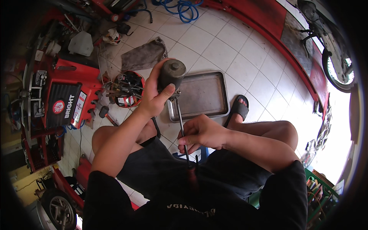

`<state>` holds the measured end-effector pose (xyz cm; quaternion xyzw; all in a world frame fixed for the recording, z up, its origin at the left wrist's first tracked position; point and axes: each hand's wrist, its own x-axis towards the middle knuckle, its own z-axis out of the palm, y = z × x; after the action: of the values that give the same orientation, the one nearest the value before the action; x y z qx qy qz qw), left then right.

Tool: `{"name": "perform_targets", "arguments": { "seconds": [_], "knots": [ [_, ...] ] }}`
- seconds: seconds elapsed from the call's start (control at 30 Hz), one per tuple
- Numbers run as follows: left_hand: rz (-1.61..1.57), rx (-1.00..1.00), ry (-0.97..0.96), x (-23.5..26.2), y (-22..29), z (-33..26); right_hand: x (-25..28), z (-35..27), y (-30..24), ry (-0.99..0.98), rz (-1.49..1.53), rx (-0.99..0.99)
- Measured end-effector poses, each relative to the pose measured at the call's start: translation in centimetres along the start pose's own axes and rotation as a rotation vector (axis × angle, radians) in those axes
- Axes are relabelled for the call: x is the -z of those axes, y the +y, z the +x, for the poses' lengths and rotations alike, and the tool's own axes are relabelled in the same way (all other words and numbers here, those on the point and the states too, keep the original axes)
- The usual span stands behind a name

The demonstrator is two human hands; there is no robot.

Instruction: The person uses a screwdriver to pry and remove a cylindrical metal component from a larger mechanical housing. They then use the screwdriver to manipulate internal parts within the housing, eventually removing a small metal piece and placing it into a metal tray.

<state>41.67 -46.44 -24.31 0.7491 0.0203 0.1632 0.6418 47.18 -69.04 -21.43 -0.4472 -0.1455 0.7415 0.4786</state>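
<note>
My left hand (156, 89) is wrapped round a grey-green cylindrical motor (174, 73), its round end with a raised hub facing up. Below the motor's lower end runs the long metal shaft of a screwdriver (180, 119), whose tip meets the small fittings there; the exact contact is too small to tell. My right hand (201, 134) pinches that shaft midway between thumb and fingers. The screwdriver's red handle (192, 177) points back toward my body, blurred and dark against my clothes. Beside it a short dark pointed tip (196, 158) sticks up, its lower part hidden.
A shallow metal tray (224, 92) lies on the tiled floor beyond my hands. Left of it are a dirty cloth (143, 53), a red tub of tools (132, 78) and a hammer (104, 112). A red-and-black machine (65, 97) stands far left; a red lift platform (264, 23) runs along the right.
</note>
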Motion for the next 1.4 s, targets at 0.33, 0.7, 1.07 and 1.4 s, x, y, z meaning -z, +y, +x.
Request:
{"name": "perform_targets", "arguments": {
  "seconds": [0.33, 0.7, 1.07, 1.4],
  "knots": [
    [0.004, -0.009, -0.021, 0.3, 0.4, 0.0, -0.8, -0.3, 0.5, 0.054, 0.092, 0.136],
    [0.057, -0.053, -0.029, -0.1, 2.4, 0.3, -1.0, -0.5, -0.1, 0.064, -0.004, 0.167],
    [0.02, -0.031, -0.025, 0.7, 1.4, 0.2, -1.5, -0.5, -0.4, 0.066, 0.086, 0.109],
    [0.023, -0.026, -0.01, 0.5, 1.5, 0.1, -1.6, 0.0, 0.5, 0.024, 0.073, 0.234]
  ]
}}
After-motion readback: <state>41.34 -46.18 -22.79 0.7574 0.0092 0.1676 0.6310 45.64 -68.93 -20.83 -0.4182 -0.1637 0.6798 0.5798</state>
